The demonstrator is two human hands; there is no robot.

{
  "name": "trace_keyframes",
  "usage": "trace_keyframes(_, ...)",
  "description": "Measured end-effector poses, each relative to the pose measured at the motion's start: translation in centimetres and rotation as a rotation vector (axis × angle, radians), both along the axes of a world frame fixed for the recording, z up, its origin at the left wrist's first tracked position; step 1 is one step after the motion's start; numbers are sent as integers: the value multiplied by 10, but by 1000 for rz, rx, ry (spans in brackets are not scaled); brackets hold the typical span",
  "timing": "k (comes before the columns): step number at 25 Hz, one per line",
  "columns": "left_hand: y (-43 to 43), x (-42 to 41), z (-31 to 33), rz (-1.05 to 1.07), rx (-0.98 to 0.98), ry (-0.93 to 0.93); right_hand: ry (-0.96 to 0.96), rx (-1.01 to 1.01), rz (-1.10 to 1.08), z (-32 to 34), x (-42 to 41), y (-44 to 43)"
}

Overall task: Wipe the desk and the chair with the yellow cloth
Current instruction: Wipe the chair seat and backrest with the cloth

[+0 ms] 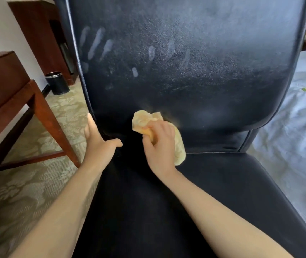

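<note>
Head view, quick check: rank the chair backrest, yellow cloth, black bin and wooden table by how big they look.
1. chair backrest, fills most of the frame.
2. wooden table, cut off at the left edge.
3. yellow cloth, partly under the right hand.
4. black bin, smallest-looking, but farther away, so unsure.

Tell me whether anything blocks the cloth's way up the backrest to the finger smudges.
Nothing visible does. The right hand grips the yellow cloth at the foot of the backrest, and the black leather up to the finger smudges is bare. The left hand rests at its left edge, aside.
</note>
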State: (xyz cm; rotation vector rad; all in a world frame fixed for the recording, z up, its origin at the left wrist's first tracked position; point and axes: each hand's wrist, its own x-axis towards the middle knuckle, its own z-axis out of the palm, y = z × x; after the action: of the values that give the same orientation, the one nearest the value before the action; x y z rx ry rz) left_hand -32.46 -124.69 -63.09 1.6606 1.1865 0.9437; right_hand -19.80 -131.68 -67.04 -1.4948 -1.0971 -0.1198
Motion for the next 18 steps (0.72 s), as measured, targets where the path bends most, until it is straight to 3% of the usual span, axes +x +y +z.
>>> trace_keyframes(5,3,-4,4,-8,-37,-18,-82,260,-397,45,61,-27)
trace_keyframes(8,1,-4,11,37,-48,-54,60,357,-604,73,103,-44)
trace_keyframes(11,2,-6,14,56,-88,-60,75,326,-596,84,110,-46)
trace_keyframes(18,0,-15,23,62,-154,-71,-172,203,-384,96,75,-26)
